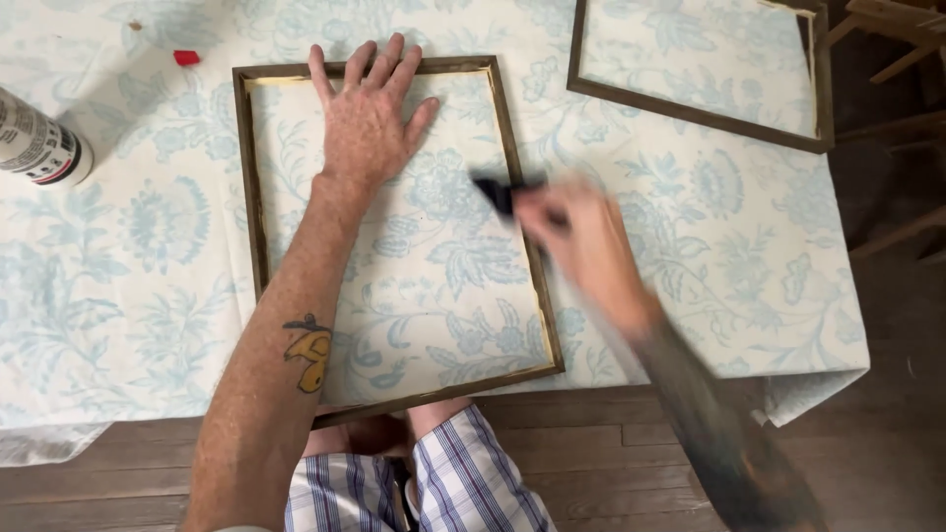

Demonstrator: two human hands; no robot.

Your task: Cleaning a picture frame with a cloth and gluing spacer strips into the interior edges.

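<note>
A dark wooden rectangular frame (251,187) lies flat on a table covered with a pale blue floral cloth (148,256). My left hand (367,116) presses palm down with fingers spread on the cloth inside the frame, fingertips touching its far rail. My right hand (576,241), blurred by motion, grips a small black foam brush (496,190) whose tip sits just inside the frame's right rail.
A second dark frame (690,110) lies at the back right, near the table's edge. A white can (37,146) lies at the far left, with a small red cap (186,57) behind it. Wooden chair parts (892,59) stand at the right; wood floor below.
</note>
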